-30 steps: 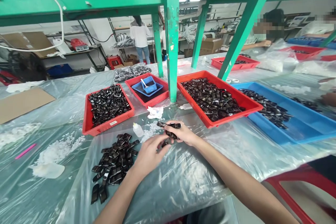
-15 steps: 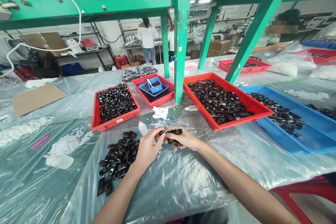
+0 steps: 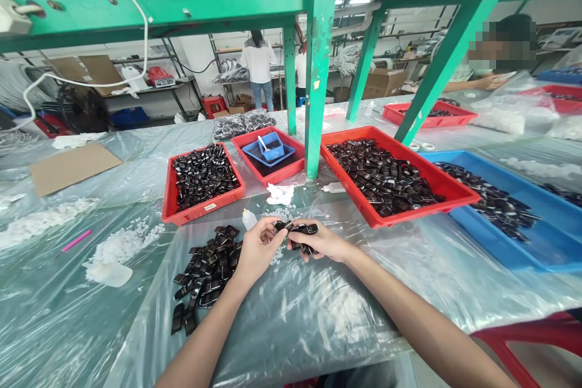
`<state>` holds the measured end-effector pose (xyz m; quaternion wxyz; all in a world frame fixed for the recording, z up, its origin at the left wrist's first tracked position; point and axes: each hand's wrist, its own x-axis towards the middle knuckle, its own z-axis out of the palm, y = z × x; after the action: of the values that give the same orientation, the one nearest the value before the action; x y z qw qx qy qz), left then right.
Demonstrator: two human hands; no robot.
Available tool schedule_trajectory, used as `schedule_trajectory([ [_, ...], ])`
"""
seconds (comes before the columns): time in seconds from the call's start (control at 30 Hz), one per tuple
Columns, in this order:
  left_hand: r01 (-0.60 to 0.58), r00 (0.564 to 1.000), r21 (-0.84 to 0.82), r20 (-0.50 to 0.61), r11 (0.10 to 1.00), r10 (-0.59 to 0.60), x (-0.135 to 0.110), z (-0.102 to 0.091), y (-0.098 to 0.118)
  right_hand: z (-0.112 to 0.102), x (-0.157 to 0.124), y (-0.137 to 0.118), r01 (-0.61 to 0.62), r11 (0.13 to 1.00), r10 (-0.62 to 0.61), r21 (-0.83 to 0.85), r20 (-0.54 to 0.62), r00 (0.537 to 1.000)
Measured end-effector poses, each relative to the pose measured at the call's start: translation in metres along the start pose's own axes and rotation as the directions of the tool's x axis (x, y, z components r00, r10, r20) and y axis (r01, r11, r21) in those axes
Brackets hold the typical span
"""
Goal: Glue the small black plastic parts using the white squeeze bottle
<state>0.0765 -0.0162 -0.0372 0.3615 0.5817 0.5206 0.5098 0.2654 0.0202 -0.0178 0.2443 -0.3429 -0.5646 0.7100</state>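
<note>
My left hand (image 3: 262,245) pinches a small glossy black plastic piece (image 3: 282,226) between thumb and fingers. Close against it, my right hand (image 3: 325,240) is closed around several more black pieces (image 3: 305,239). The exact kind of these pieces is too small to make out. A loose pile of like black pieces (image 3: 211,264) lies on the plastic-covered table beside my left forearm. Just behind my hands stand a small squeeze bottle (image 3: 248,219) and a scatter of tiny clear-white bits (image 3: 278,213), partly hidden by my fingers.
Red trays of black pieces stand behind left (image 3: 204,209) and right (image 3: 377,218), with a blue tray (image 3: 550,242) farther right. A green post (image 3: 314,85) rises mid-table. Cardboard (image 3: 75,167), a pink stick (image 3: 76,240) and white granules (image 3: 118,251) lie left. A co-worker (image 3: 500,51) sits far right.
The black piece in my left hand has turned slightly between the fingers. My right hand keeps its hold. The whole view has shifted a little.
</note>
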Motion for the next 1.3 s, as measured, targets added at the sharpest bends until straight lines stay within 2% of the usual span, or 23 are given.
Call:
schedule_trajectory([
  [0.17, -0.018, 0.999, -0.011, 0.048, 1.0, 0.019, -0.002, 0.001, 0.0, -0.001, 0.0, -0.002, -0.023, 0.994, 0.023, 0.104, 0.007, 1.0],
  [0.4, -0.053, 0.992, -0.007, 0.115, 0.999, 0.053, -0.005, 0.0, 0.006, 0.0, 0.001, -0.001, 0.003, 0.987, -0.001, 0.162, -0.012, 1.0],
  [0.63, -0.068, 0.998, 0.003, -0.012, 0.998, 0.068, -0.004, -0.003, 0.004, -0.007, 0.001, -0.004, 0.023, 0.971, -0.007, 0.24, -0.069, 0.998],
  [0.73, -0.076, 0.997, 0.051, -0.017, 0.996, 0.077, -0.003, -0.001, 0.0, -0.012, 0.003, -0.004, 0.057, 0.976, -0.031, 0.211, -0.125, 0.992],
  [0.9, -0.126, 0.992, 0.172, 0.036, 0.977, 0.122, -0.005, 0.005, -0.003, -0.018, 0.004, -0.005, 0.127, 0.989, -0.112, 0.072, -0.19, 0.975],
  [0.97, -0.152, 0.988, 0.197, 0.049, 0.969, 0.145, -0.005, 0.006, -0.004, -0.018, 0.004, -0.007, 0.133, 0.988, -0.113, 0.08, -0.219, 0.969],
  [1.07, -0.165, 0.986, 0.204, 0.033, 0.965, 0.162, -0.003, 0.005, -0.008, -0.015, 0.002, -0.013, 0.144, 0.979, -0.102, 0.143, -0.268, 0.958],
  [1.2, -0.179, 0.983, 0.192, -0.003, 0.965, 0.183, 0.0, 0.004, -0.014, -0.011, -0.005, -0.032, 0.157, 0.97, -0.102, 0.186, -0.278, 0.955],
  [1.3, -0.197, 0.979, 0.191, -0.012, 0.962, 0.203, 0.002, 0.003, -0.016, -0.026, -0.018, -0.055, 0.182, 0.971, -0.129, 0.154, -0.305, 0.944],
])
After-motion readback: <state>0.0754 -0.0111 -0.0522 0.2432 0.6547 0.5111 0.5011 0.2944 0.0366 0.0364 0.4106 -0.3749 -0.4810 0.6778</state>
